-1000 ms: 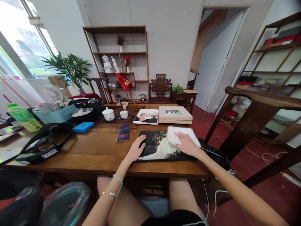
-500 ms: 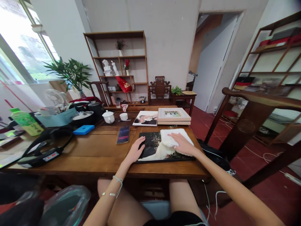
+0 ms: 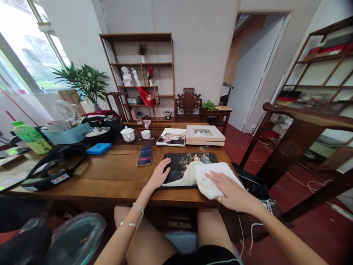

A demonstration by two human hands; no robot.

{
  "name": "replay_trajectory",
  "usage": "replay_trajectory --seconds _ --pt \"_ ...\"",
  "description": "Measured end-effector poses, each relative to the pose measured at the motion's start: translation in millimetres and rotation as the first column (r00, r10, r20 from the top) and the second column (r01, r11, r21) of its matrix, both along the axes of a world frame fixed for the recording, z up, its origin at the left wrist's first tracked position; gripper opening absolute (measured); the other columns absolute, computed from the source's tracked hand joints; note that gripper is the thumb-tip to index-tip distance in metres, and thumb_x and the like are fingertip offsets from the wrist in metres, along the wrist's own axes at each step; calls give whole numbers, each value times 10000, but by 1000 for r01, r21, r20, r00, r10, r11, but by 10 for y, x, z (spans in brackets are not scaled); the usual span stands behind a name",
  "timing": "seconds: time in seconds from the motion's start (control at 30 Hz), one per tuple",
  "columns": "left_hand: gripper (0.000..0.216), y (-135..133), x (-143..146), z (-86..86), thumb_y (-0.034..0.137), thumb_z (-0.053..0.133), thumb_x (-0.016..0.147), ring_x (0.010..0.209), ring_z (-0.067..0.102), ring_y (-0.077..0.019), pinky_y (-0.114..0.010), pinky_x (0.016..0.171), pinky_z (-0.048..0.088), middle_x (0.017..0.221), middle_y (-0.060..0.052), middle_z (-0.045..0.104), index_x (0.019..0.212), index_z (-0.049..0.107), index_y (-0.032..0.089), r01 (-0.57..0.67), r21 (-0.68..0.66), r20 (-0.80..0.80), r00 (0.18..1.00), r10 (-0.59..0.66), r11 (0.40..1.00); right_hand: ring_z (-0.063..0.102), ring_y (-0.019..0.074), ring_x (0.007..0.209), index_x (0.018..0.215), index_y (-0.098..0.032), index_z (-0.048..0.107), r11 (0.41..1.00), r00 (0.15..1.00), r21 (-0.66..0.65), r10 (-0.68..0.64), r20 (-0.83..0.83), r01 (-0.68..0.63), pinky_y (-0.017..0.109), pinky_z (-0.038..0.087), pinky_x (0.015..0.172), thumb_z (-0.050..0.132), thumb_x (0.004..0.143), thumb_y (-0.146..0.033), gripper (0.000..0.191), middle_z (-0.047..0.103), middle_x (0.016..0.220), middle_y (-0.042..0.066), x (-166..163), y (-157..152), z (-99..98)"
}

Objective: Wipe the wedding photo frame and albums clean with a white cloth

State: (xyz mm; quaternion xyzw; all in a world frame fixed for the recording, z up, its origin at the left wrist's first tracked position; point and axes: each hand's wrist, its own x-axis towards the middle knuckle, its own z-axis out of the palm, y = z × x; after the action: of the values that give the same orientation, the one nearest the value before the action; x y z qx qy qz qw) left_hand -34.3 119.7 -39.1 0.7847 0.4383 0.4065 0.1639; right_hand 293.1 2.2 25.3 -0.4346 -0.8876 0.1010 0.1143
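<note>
A dark wedding photo panel lies flat near the table's front edge; a couple and a long pale dress train show on it. My left hand rests on its left edge with fingers extended, holding nothing. On the panel's lower right part is a folded white cloth, reaching past the panel's corner. My right hand holds this cloth from above, long fingers laid over its top and the lower edge of the hand at the cloth's border. The cloth hides the panel's right lower portion.
Behind the panel lie a white photo print and stacked picture frames. A phone, a lidded white cup, a blue box and a black headset are to the left. A wooden chair stands right.
My right hand and the white cloth have moved toward me and to the right, uncovering the couple at the panel's top. My left hand has stayed at the left edge.
</note>
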Motion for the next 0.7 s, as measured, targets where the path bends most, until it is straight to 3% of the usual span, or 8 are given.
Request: replay_trajectory --seconds 0.1,0.2,0.33,0.43,0.57,0.7 --pt "381 -4 -11 6 294 449 881 1307 438 -222 -459 1128 290 1372 -108 513 1229 560 184 12 -25 -14 1000 -12 1000 229 261 1392 1374 -230 454 995 996 -40 87 -24 -88 485 104 1147 512 698 -153 683 339 1491 37 -71 -49 99" --pt "379 -1 -24 5 299 459 879 1307 438 -222 -462 1128 289 1374 -106 511 1227 562 190 14 -32 -12 1000 -14 999 272 251 1376 1382 -242 438 991 987 -30 126 -99 -130 502 121 1140 515 760 -233 627 385 1465 43 -77 320 56" --pt "366 11 -34 -7 302 466 876 1299 447 -218 -459 1128 291 1360 -94 526 1214 572 207 19 -16 0 1000 -19 1000 309 256 1359 1396 -232 414 999 986 49 15 -165 -7 510 149 1131 494 830 -372 589 427 1436 80 14 1017 -118" --pt "361 18 -35 -16 299 471 875 1297 450 -216 -461 1127 291 1354 -96 531 1208 574 206 15 -6 4 1000 -15 1000 340 276 1341 1376 -191 443 989 983 78 -110 -149 123 514 150 1128 475 845 -423 580 445 1418 118 60 1324 -198" --pt "361 13 -28 -5 294 462 877 1291 457 -211 -456 1124 299 1352 -95 533 1209 571 203 13 -6 -4 1000 -13 1000 279 288 1369 1399 -177 412 977 980 123 -159 -119 174 526 105 1130 456 857 -401 588 426 1431 123 34 1250 -206" --pt "371 -7 -12 23 286 449 877 1292 456 -219 -461 1124 298 1351 -105 534 1214 568 188 2 -2 -27 1000 -2 1000 212 291 1394 1415 -237 389 992 997 104 -64 -38 68 549 68 1125 493 832 -329 600 352 1483 72 -70 756 -149"
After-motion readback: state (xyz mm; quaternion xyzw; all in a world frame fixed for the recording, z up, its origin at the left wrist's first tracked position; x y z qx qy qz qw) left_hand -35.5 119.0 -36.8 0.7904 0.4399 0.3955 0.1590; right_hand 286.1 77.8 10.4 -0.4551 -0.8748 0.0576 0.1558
